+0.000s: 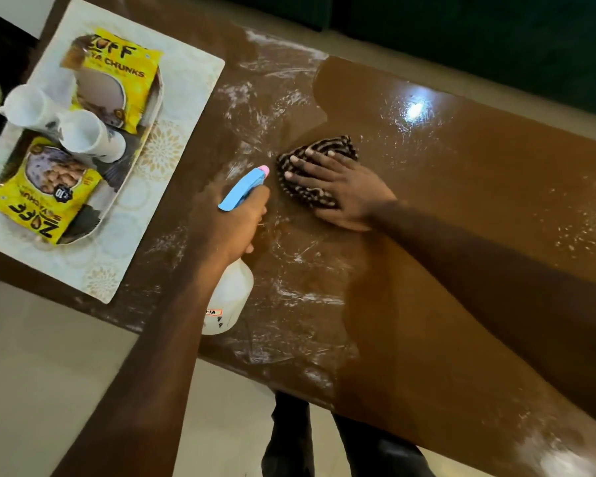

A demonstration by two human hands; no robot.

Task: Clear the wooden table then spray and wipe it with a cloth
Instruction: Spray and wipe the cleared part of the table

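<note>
right hand (pixel 339 189) is pressing flat, fingers straight and spread, on striped cloth (pixel 334 144) mid table (pixel 479 208). left hand (pixel 234 218) is gripping white bottle (pixel 229 294), blue trigger, just beside cloth. table is showing white streaks in centre, glossy brown toward right end. tray (pixel 86 220) is sitting at left end.

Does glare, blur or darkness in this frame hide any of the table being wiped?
Head view: one bright glare spot on the table beyond the cloth, hiding little; head view slightly soft overall, though the right hand and the spray bottle stay distinct; head view's top right background falls dark.
</note>
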